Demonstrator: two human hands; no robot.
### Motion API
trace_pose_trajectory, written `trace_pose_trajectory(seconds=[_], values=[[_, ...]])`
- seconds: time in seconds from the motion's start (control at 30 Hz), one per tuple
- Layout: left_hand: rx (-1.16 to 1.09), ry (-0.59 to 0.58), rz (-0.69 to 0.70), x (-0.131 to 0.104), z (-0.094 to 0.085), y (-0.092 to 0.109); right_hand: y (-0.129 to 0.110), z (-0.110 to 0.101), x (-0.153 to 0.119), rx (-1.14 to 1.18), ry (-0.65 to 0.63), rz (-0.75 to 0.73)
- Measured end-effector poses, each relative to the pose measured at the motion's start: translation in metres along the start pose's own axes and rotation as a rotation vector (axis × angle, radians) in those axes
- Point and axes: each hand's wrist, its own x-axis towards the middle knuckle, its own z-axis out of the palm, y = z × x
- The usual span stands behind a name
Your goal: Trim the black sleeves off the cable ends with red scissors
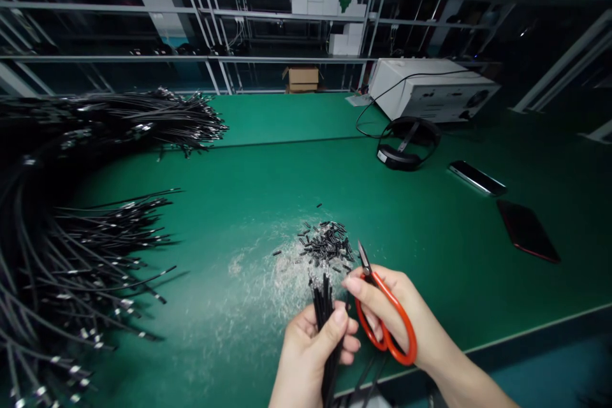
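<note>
My left hand (318, 347) is closed round a bundle of thin black cables (323, 298), their ends pointing away from me. To its right, my right hand (394, 306) holds red-handled scissors (406, 325) with fingers through the loops. The scissors' dark blades look closed and point up and away. Right thumb and forefinger meet close to a single cable beside the bundle; whether they pinch it I cannot tell. Just beyond the bundle lies a heap of short black cut-off pieces (327, 242), with pale, fine strands (291, 268) scattered around it on the green table (229, 204).
Large bundles of black cables (109, 229) cover the table's left side. At the back right stand a white box-shaped device (430, 89) and a black headband-like device (406, 143) with a cord. A phone (477, 178) and a dark flat object (527, 229) lie at right.
</note>
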Motion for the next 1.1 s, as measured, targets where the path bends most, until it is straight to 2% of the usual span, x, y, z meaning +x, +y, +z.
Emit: trace_pose_trajectory(seconds=[0.13,0.23,0.33,0.43,0.5,0.53,0.6,0.7,0.77,0.8,0.87,0.97,1.03,1.1], values=[[0.000,-0.014,-0.012,-0.001,-0.003,-0.001,-0.002,-0.014,-0.016,-0.193,0.053,0.056],[0.032,-0.023,0.034,0.000,-0.010,-0.003,0.013,-0.038,-0.033,-0.525,0.154,0.069],[0.049,-0.003,0.056,0.001,-0.011,-0.004,0.032,-0.061,-0.045,-0.964,0.229,-0.121],[0.015,0.058,0.075,0.000,-0.006,-0.003,0.037,-0.062,-0.047,-1.277,0.411,-0.258],[0.001,0.101,0.094,0.000,-0.002,-0.004,0.030,-0.047,-0.043,-1.244,0.487,-0.305],[-0.003,0.115,0.100,0.000,-0.001,-0.004,0.025,-0.036,-0.039,-1.142,0.465,-0.330],[-0.005,0.124,0.114,0.000,0.000,-0.006,0.016,-0.012,-0.030,-0.866,0.321,-0.319],[0.013,0.112,0.134,-0.001,-0.005,-0.009,0.009,0.013,-0.020,-0.503,0.080,-0.149],[0.061,0.077,0.132,-0.002,-0.008,-0.008,0.009,0.018,-0.016,-0.393,0.028,-0.071],[0.092,0.055,0.129,-0.003,-0.009,-0.007,0.010,0.018,-0.015,-0.400,0.037,-0.079],[0.148,0.018,0.136,-0.004,-0.010,-0.004,0.012,0.016,-0.013,-0.526,0.111,-0.195],[0.180,0.008,0.159,-0.004,-0.010,-0.002,0.018,0.011,-0.009,-0.839,0.224,-0.505],[0.163,0.022,0.164,-0.003,-0.009,-0.003,0.020,0.007,-0.006,-1.010,0.197,-0.729],[0.127,0.056,0.176,-0.002,-0.009,-0.005,0.021,0.002,-0.002,-1.125,0.096,-0.917]])
